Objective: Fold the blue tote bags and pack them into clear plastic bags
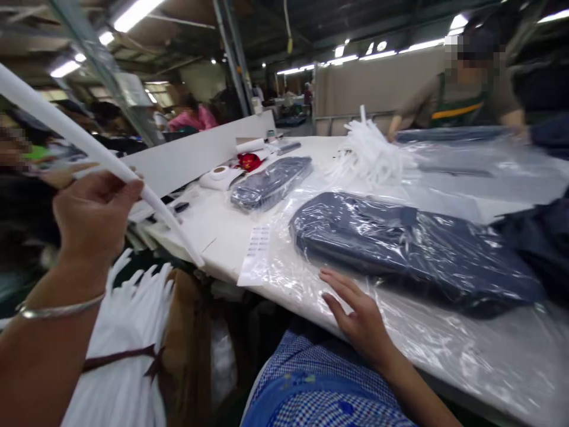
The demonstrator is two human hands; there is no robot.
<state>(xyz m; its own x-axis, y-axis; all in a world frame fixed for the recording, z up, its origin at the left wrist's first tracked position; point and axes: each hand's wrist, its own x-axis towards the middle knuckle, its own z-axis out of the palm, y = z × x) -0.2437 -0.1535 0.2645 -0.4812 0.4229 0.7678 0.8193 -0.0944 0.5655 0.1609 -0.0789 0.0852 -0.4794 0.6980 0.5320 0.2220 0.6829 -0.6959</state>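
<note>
My left hand [95, 207] pinches a long white foam rod [164, 213], which slants from the upper left down to the table's edge. Below that wrist, a bundle of similar white rods [120, 344], tied with a dark band, stands beside a brown cardboard box [184, 344]. My right hand [355, 314], fingers spread, rests at the near edge of clear plastic on the table and holds nothing. Just beyond it lies a dark blue padded item [400, 249] inside a clear plastic bag. A sheet of printed labels [255, 255] lies left of the bag.
Another bagged blue item [271, 184] lies farther back on the white table [213, 237]. A heap of white strips [368, 151] sits behind the large bag. Across the table, a co-worker [466, 95] handles more plastic. A white roll [220, 172] and red cloth [249, 161] lie near the low partition.
</note>
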